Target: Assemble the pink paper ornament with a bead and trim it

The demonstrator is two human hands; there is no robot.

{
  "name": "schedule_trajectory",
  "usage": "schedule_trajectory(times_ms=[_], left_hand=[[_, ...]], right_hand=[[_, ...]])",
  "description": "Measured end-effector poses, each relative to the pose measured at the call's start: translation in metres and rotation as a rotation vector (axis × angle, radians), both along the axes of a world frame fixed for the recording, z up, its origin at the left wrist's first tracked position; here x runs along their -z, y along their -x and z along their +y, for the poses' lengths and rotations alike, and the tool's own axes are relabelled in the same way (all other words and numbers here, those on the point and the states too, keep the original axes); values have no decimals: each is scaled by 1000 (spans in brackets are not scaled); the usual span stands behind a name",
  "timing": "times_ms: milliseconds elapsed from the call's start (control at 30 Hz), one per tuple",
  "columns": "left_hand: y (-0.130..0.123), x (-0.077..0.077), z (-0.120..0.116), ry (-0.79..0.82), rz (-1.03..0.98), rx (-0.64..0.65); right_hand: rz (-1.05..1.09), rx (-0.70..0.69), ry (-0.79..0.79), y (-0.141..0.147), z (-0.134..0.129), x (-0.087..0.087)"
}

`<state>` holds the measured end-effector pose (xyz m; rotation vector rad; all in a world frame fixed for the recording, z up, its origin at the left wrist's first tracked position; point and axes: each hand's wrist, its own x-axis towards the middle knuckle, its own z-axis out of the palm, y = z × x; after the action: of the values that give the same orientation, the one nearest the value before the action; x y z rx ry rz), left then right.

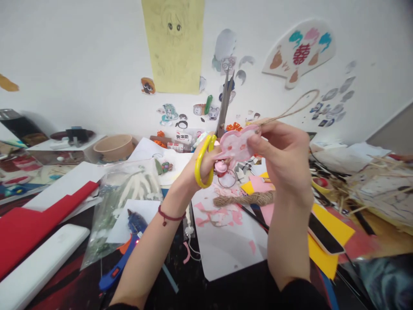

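Note:
My left hand (206,163) is closed, with the yellow handles of a pair of scissors (223,107) hooked around it. The blades point up and stand slightly apart. Its fingertips also meet the edge of a pale pink, rounded cutout (237,144) with small red marks. My right hand (285,157) pinches this cutout from the other side, between thumb and fingers. A loop of thin twine (300,105) rises from its top. A shiny pink bead (220,166) and a metal ring (227,178) show just below the cutout; how they are joined is hidden.
White paper with pink scraps (222,215) lies below my hands, a twine bundle (243,198) across it. At left are a blue glue gun (121,262), a plastic bag (129,185) and a white box (45,262). A phone (325,234) rests on yellow paper at right.

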<state>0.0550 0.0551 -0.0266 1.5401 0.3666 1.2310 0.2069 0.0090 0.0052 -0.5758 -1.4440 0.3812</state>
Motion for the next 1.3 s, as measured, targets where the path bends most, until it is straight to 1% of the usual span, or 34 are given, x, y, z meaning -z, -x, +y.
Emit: schedule_trajectory(times_ms=[67,133,233,333,467,567,633,733,800,867,967,1100,1167,1300], left_hand=[[5,-1,4,35,-34,3],[12,-5,5,51,-67,19],[20,-13,1,12,-127,10],[21,-17,-6,-24,-143,-100],[13,-14,-12,-47,-167,-231],[6,-12,-13,-39,-230,-286],[4,-12,-14,-44,-277,-307],[6,-13,-13,-65,-321,-352],[8,-13,-11,-86,-330,-384],[11,-11,-8,-116,-334,-401],[11,-9,-5,-173,-337,-419],[9,-6,-4,-213,-313,-474],[8,-5,-4,-222,-315,-496],[11,-5,-1,-207,-322,-529]], right_hand=[[-14,27,8,-4,-4,-2],[-54,65,22,-7,-8,-4],[-88,123,31,-11,-9,-5],[-98,161,41,-11,-8,-4],[-100,199,44,-6,-5,-2],[-102,218,29,-4,-5,-3],[-116,186,78,-4,-6,-5],[-172,78,228,-6,-7,-6],[-194,29,292,-6,-5,-5],[-178,3,302,-5,0,-2],[-133,-13,273,-3,7,3],[-102,27,213,0,12,7],[-106,23,226,1,13,7],[-153,-3,301,0,15,7]])
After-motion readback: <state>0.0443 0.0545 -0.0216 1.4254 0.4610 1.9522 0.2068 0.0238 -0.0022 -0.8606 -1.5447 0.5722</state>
